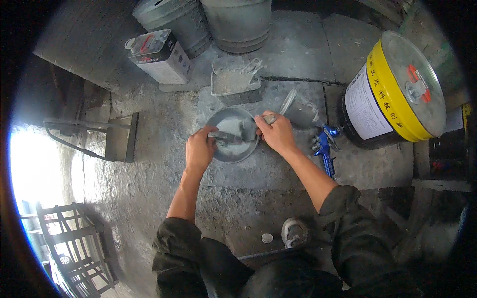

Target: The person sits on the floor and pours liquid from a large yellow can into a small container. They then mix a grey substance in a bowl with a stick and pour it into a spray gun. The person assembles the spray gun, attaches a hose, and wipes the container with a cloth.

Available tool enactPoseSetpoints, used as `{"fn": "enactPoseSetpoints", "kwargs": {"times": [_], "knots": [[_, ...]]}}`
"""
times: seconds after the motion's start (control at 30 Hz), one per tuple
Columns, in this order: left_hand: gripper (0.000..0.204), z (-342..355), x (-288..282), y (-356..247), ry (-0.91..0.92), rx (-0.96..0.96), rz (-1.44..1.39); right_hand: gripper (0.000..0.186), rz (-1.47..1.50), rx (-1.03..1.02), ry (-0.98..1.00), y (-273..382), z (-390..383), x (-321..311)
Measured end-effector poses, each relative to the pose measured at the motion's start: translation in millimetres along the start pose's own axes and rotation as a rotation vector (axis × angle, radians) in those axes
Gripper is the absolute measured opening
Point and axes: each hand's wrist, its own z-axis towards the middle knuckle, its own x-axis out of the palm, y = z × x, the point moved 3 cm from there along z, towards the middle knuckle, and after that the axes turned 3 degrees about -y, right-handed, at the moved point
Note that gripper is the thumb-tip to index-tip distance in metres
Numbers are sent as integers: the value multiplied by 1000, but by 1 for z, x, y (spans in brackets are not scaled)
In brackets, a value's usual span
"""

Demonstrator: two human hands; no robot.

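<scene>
A round grey bowl [233, 157] sits on the dusty floor slab in front of me, with pale grey material smeared inside. My left hand [199, 150] is closed at its left rim around a flat-bladed scraper [227, 136], whose blade reaches over the bowl. At the right rim, my right hand [279, 134] grips a short tool [270, 118] with a pale, rounded handle end. A grey, flat head [248, 130] beside its fingers hangs over the bowl and seems to belong to that tool. It almost meets the scraper blade; I cannot tell whether they touch.
Behind the bowl lies a crusted tray [236, 82]; a plastic-wrapped block [301, 110] and a blue spray gun [325, 149] lie right. A yellow-black drum [392, 94] stands far right. A rectangular can [161, 57] and grey drums [236, 25] stand behind. My shoe [294, 232] is near.
</scene>
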Motion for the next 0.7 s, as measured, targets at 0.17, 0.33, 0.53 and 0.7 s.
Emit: {"fn": "enactPoseSetpoints", "kwargs": {"times": [0.17, 0.33, 0.53, 0.7], "knots": [[39, -1, 5, -10, 120, -252, -262, 31, 102, 99, 91, 1, -16, 3], [47, -4, 11, 10, 74, -147, -430, 31, 414, 231, 119, 34, -38, 7], [53, -2, 10, 10, 119, -172, -82, 25, 502, 301, 260, 20, -40, 17], [46, -8, 7, 1, 74, -74, 63, 25, -2, -153, 86, 20, -19, 11]]}}
